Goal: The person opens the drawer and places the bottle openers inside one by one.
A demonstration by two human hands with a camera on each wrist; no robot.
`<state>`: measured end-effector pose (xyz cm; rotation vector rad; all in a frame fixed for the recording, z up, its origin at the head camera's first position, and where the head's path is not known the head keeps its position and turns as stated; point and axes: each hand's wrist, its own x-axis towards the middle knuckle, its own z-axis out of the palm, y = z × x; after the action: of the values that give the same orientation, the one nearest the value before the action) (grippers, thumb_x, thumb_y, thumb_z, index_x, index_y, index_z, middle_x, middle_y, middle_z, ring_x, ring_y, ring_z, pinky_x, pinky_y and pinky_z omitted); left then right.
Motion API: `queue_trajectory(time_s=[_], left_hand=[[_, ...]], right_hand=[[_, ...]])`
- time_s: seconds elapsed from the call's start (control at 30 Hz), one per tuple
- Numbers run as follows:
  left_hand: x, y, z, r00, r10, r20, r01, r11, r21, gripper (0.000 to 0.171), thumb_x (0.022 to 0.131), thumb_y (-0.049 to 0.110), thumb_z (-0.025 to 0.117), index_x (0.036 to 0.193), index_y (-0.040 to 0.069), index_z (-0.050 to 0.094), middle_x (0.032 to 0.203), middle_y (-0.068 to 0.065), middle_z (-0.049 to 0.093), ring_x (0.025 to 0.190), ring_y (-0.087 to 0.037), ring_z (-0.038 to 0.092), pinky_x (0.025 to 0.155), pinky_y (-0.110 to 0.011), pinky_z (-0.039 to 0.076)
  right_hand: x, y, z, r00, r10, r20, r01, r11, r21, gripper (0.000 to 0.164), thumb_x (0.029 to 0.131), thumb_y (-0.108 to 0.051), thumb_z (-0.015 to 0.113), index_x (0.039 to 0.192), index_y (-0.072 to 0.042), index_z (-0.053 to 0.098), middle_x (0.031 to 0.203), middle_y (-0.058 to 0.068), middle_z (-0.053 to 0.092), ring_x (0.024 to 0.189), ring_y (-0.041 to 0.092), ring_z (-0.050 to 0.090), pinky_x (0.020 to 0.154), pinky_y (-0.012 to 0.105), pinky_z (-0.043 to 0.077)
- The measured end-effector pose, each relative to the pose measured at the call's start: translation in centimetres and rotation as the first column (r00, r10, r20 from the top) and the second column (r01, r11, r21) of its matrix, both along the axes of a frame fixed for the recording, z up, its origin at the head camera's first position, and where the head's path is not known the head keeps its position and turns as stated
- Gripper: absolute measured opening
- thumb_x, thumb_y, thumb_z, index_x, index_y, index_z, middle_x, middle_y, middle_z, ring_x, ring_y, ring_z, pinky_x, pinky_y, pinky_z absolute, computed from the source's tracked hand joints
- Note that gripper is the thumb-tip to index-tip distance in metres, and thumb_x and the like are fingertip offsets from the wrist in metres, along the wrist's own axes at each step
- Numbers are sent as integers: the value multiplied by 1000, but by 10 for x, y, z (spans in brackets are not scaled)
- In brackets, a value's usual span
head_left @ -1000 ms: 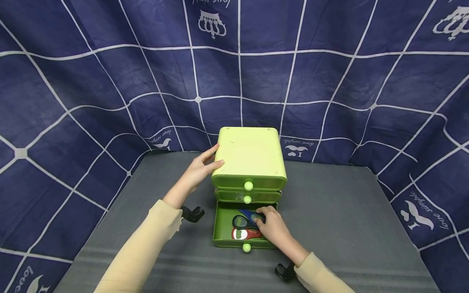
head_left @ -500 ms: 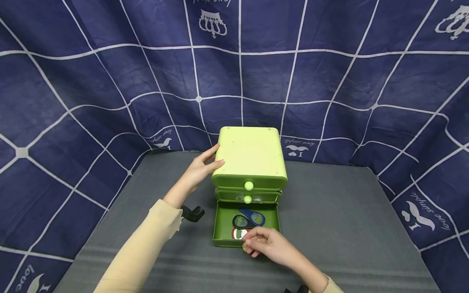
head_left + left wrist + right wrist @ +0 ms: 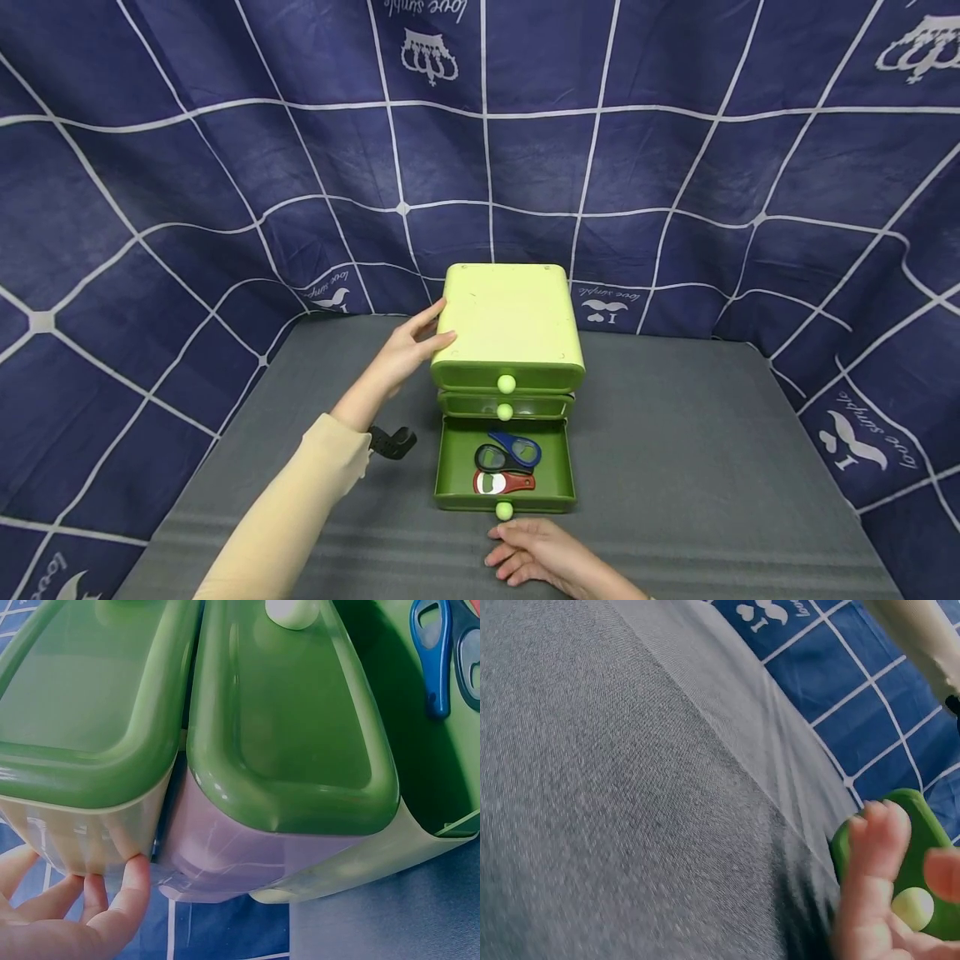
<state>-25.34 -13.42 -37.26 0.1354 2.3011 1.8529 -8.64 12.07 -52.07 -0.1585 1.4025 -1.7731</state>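
A small chest of drawers [image 3: 502, 317] with a pale yellow-green top stands on the table. Its bottom drawer [image 3: 453, 475] is pulled out. In it lie a blue bottle opener [image 3: 506, 439], a black bottle opener [image 3: 516, 467] and a red bottle opener [image 3: 519, 482]. With fingertips against the left side and thumb at the top edge, my left hand [image 3: 401, 354] rests on the chest. My right hand [image 3: 540, 554] holds nothing. Its fingers are loosely bent just in front of the bottom drawer's round knob [image 3: 504, 511]; the right wrist view shows fingers beside the knob [image 3: 913, 908].
The middle drawer [image 3: 465, 406] sticks out slightly, and the top drawer [image 3: 468, 377] is closed. Grey cloth [image 3: 675, 450] covers the table. A blue curtain [image 3: 540, 158] with white lines hangs behind and at both sides.
My right hand has let go of the blue bottle opener in the drawer, then drawn back toward me to the front of the knob. The left hand has stayed on the chest.
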Motion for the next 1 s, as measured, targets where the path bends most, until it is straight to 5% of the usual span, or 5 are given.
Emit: queue_trajectory(time_s=[0.33, 1.0], left_hand=[[-1, 0, -1, 1000, -6, -5, 6, 1000, 1, 70, 95, 30, 67, 155, 32, 31, 164, -2, 19, 151, -29, 20, 116, -51, 33], [1, 2, 1, 1000, 0, 7, -1, 1000, 11, 70, 95, 29, 67, 155, 31, 31, 164, -3, 21, 150, -25, 23, 114, -50, 35]], right_hand=[[-4, -7, -9, 985, -173, -5, 173, 985, -12, 52, 104, -32, 50, 131, 13, 50, 92, -2, 71, 77, 3, 67, 69, 18, 55], [-23, -19, -3, 964, -265, -22, 266, 963, 38, 52, 103, -36, 51, 125, 10, 56, 78, -7, 64, 68, 1, 60, 64, 17, 53]])
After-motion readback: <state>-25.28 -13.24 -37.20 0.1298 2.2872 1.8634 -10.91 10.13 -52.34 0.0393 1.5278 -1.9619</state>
